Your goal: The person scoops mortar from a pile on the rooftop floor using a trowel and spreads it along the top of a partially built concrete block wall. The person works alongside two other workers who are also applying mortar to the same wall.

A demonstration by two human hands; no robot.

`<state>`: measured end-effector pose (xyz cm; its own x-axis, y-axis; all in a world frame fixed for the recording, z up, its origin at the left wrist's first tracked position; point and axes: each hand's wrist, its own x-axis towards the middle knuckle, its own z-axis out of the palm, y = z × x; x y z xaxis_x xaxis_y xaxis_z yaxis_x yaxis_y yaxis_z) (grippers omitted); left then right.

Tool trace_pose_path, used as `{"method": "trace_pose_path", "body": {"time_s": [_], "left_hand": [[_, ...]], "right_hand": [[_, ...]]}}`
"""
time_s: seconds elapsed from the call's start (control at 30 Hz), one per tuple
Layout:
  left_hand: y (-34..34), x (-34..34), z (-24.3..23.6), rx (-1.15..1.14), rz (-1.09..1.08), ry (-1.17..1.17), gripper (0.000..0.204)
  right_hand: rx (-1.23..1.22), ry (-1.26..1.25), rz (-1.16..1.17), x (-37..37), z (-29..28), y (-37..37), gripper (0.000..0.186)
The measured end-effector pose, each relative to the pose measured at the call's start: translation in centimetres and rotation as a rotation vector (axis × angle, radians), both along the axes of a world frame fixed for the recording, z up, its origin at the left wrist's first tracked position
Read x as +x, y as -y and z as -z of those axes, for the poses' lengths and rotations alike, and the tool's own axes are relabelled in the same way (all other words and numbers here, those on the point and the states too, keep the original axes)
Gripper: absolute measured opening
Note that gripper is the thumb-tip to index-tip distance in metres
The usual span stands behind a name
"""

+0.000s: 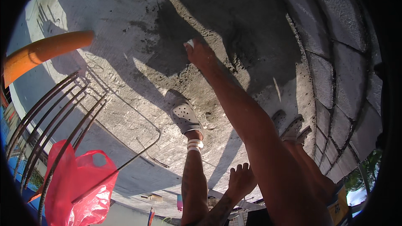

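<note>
My right hand [202, 55] reaches out over a dark, damp patch of cement [259, 29] on the rough concrete floor. Its fingers are closed round a small white thing [190, 43]; the hand hides most of it, so its kind does not show. My left hand [241, 181] hangs low, near my leg and well back from the patch. Its fingers are a little apart, with nothing visible in them. A pale clog with holes [184, 113] is on my left foot, short of the patch's near edge. Another clog [293, 127] shows past my right forearm.
A grey block wall [322, 75] curves up along the right. At left, several rusty steel bars [54, 117] stick out beside an orange pipe [50, 50]. A red plastic bag [83, 180] hangs among the bars. One bent rod [140, 152] reaches over the floor.
</note>
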<state>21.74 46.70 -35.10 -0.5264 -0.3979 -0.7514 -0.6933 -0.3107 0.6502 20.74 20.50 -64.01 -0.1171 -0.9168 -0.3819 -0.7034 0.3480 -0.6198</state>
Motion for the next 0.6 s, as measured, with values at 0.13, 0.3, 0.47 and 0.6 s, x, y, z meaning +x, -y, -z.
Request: {"method": "trace_pose_path", "body": {"time_s": [0.13, 0.3, 0.47, 0.6], "left_hand": [[0.9, 0.2, -0.4, 0.127, 0.110, -0.056, 0.043], [-0.3, 0.5, 0.4, 0.112, 0.086, -0.047, 0.052], [-3.2, 0.0, 1.0, 0.173, -0.383, -0.109, 0.047], [-2.5, -0.2, 1.0, 0.330, -0.291, -0.050, 0.046]], "right_hand": [[0.145, -0.047, 0.395, -4.3, -0.4, -2.4, 0.039], [-0.079, -0.236, 0.752, -1.5, -1.8, -4.8, 0.039], [0.105, -0.071, 0.293, 1.9, 0.9, 4.1, 0.038], [0.231, -0.022, 0.606, -2.6, 0.7, 4.3, 0.041]]}}
